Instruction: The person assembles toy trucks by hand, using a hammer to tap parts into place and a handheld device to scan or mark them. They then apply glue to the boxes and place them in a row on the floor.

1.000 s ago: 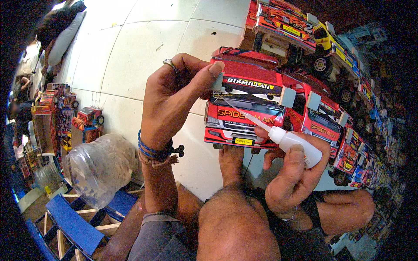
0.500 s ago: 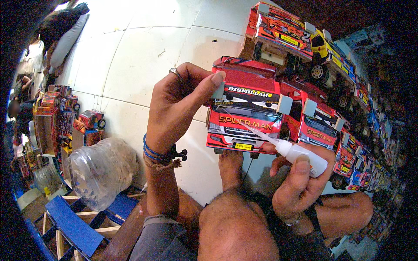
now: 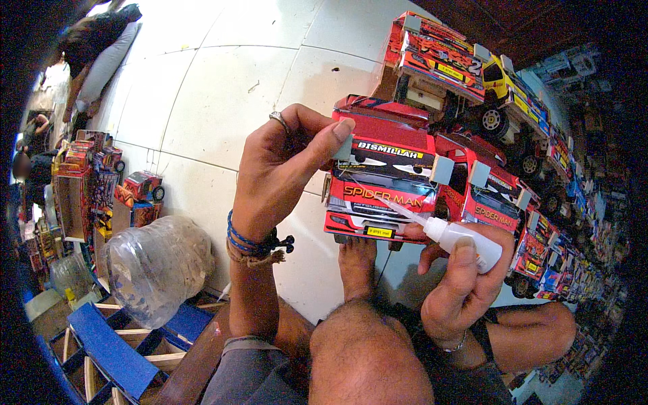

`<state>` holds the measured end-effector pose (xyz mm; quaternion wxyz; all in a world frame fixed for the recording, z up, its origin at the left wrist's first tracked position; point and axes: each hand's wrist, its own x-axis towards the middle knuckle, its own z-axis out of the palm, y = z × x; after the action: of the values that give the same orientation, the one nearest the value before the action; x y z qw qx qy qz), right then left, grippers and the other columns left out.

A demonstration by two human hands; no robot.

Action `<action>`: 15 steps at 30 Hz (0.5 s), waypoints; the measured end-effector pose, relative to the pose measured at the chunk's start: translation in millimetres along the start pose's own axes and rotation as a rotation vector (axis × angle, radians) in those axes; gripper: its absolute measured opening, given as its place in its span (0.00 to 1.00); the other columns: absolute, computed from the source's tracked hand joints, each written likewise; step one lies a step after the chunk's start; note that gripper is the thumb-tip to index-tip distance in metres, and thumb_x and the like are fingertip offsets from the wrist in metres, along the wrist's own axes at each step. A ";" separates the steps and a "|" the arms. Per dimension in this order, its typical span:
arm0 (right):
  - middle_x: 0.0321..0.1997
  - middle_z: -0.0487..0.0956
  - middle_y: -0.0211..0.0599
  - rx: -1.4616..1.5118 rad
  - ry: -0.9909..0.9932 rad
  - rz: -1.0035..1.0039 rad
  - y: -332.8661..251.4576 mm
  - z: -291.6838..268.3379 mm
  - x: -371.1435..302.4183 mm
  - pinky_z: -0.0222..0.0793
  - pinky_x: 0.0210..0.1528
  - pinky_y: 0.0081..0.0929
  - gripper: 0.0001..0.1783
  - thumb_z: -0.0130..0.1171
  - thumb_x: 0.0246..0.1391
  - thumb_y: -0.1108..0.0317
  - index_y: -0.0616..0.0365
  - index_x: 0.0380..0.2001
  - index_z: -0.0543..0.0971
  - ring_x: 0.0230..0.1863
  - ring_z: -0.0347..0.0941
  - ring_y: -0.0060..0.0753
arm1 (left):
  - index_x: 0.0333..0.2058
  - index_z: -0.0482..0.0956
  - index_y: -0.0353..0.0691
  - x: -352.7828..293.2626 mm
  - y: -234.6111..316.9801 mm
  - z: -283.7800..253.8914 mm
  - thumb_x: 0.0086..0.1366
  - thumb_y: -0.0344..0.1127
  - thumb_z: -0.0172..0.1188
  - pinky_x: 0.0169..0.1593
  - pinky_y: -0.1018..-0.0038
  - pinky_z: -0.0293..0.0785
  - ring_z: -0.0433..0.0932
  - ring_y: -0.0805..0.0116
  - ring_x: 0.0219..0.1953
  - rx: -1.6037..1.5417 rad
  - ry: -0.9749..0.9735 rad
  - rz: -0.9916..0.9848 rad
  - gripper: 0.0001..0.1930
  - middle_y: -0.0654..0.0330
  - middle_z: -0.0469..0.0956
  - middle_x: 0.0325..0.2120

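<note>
A red toy truck stands in front of me, its decorated front turned toward me. At its upper left corner my left hand pinches a small grey block between thumb and fingers, against the cab's side. A matching grey block sticks out from the opposite corner. In my right hand is a white glue bottle, tilted, its long thin nozzle pointing up and left across the truck's front. Whether the tip touches the truck, I cannot tell.
More toy trucks line up along the right, close beside this one. At left lie a clear plastic jar, a blue slatted wooden frame and other toy trucks. Another person is at the upper left. Pale tiles cover the floor.
The truck and my left hand appear slightly lower and further right in view. Both hands keep their holds, and the bottle has barely shifted.
</note>
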<state>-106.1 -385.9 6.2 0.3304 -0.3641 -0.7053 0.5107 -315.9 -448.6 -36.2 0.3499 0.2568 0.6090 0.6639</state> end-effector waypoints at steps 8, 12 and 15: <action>0.33 0.81 0.53 -0.009 -0.007 -0.004 -0.7 -2.4 2.2 0.69 0.21 0.24 0.14 0.43 0.68 0.60 0.63 0.44 0.64 0.28 0.79 0.35 | 0.36 0.79 0.33 1.5 -1.4 -1.3 0.67 0.36 0.65 0.35 0.78 0.79 0.78 0.78 0.32 0.024 -0.001 0.012 0.10 0.62 0.81 0.29; 0.33 0.81 0.54 -0.015 0.024 0.020 -1.1 -3.9 1.2 0.69 0.21 0.24 0.14 0.43 0.68 0.61 0.62 0.44 0.64 0.29 0.79 0.36 | 0.36 0.79 0.33 0.6 -0.6 -0.1 0.67 0.36 0.65 0.35 0.79 0.78 0.78 0.78 0.32 0.019 0.010 -0.006 0.10 0.62 0.81 0.29; 0.33 0.81 0.53 -0.011 0.029 0.033 -1.2 -6.2 0.3 0.69 0.21 0.24 0.14 0.43 0.68 0.61 0.62 0.44 0.64 0.29 0.80 0.36 | 0.36 0.79 0.33 0.5 0.2 0.5 0.67 0.36 0.66 0.35 0.80 0.77 0.77 0.79 0.31 0.020 0.022 -0.022 0.10 0.63 0.81 0.29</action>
<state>-101.3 -382.9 9.1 0.3301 -0.3847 -0.6973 0.5068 -315.8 -447.9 -36.0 0.3476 0.2463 0.6223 0.6567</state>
